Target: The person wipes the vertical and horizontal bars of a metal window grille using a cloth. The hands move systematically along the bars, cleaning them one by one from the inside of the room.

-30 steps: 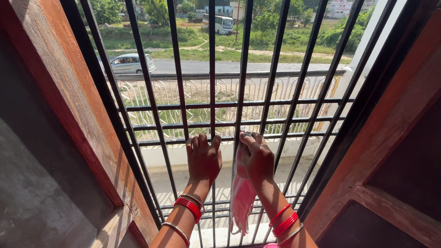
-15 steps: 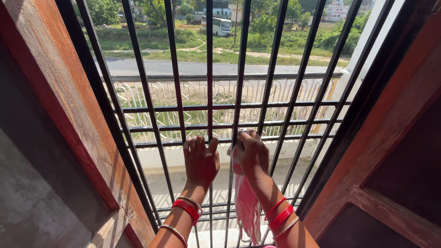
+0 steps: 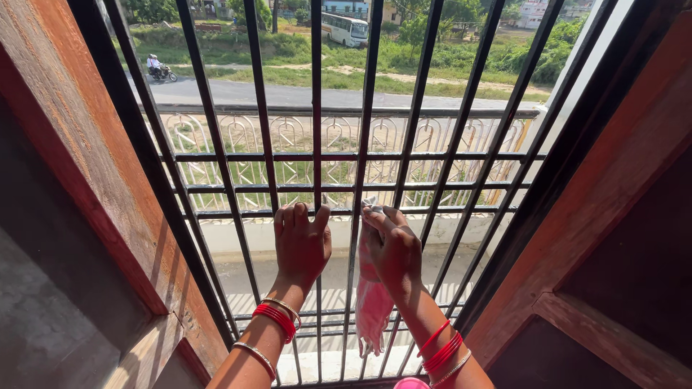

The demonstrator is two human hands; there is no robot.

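One black metal window grille [image 3: 425,155] fills the view — slim upright bars crossed by three thin horizontal rails in the middle band, set in a reddish-brown wooden frame [image 3: 94,180] with a worn, grainy surface. Two wooden shutters stand open, one at each side. Beyond the bars run one pale balcony railing [image 3: 288,137] with looping scrollwork, a road, one bus [image 3: 344,29] and one motorbike [image 3: 160,70] (both small and far off).

One pink cloth [image 3: 373,302], soft and crumpled, hangs down against the bars just right of centre, its top bunched at the lowest rail.

The left hand [image 3: 301,245] rests on the grille with its fingers curled loosely together over the lowest rail and an upright bar; it holds nothing else. The right hand [image 3: 395,248] is clamped on the cloth's upper end — fingers folded shut, pressing it to a bar. Red and thin silvery bangles ring both wrists.
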